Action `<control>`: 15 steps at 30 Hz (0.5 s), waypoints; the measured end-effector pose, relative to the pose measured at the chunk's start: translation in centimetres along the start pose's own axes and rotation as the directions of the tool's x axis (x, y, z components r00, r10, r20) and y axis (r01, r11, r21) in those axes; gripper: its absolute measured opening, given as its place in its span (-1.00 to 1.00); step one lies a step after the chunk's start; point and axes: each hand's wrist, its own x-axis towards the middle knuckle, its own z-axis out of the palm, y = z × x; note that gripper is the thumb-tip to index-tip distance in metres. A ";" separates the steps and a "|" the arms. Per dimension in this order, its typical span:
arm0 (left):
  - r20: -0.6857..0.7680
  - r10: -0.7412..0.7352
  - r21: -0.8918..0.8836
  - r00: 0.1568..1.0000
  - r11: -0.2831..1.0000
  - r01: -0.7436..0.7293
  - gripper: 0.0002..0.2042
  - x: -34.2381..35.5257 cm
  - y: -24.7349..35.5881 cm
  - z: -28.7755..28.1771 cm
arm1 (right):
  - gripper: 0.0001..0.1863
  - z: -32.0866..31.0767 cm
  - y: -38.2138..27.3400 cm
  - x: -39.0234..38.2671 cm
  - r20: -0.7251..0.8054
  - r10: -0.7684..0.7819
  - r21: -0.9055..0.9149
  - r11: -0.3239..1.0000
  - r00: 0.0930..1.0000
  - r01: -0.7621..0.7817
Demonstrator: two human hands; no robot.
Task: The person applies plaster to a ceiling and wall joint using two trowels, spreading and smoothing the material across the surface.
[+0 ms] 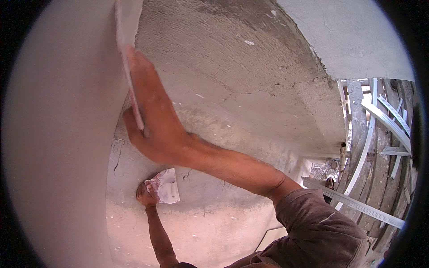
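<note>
My right hand (154, 123) is closed round a long flat trowel (123, 56), which I see almost edge-on. The trowel points up and away, lying along the border between the smooth pale wall (58, 134) and the rough grey cement surface (214, 58). Whether its blade touches the wall I cannot tell. Lower down, my left hand (146, 195) grips a putty knife (167, 186) with a broad blade smeared with whitish putty. Its handle is hidden in my fingers. The left hand sits below my right forearm, in front of the cement wall.
On the right is a floor of weathered wooden planks (377, 178). Several white strips, including a perforated metal strip (357, 204), lie across it. A smooth pale panel (357, 35) fills the upper right. Cracks (117, 154) run through the cement near the left wall.
</note>
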 end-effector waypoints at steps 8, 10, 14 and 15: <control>0.053 -0.089 0.067 0.995 0.994 0.086 -0.49 -0.7 -0.6 1.0 | -0.02 -0.5 -0.3 1.3 -0.039 -0.002 0.030 1.000 0.999 0.003; 0.065 -0.104 0.105 0.992 0.990 0.096 -0.51 -0.5 -1.4 0.6 | 0.01 -1.3 -0.7 1.5 -0.026 -0.042 0.068 0.997 0.999 0.044; 0.156 -0.134 0.006 0.979 0.991 0.135 -0.52 -1.1 -1.6 1.0 | -0.04 -2.8 -0.3 5.4 -0.238 -0.073 -0.023 0.997 0.969 0.069; 0.136 -0.120 -0.008 0.983 0.992 0.122 -0.51 -0.3 -0.7 1.4 | -0.06 -3.2 -1.0 7.1 -0.298 -0.083 -0.049 0.996 0.951 0.071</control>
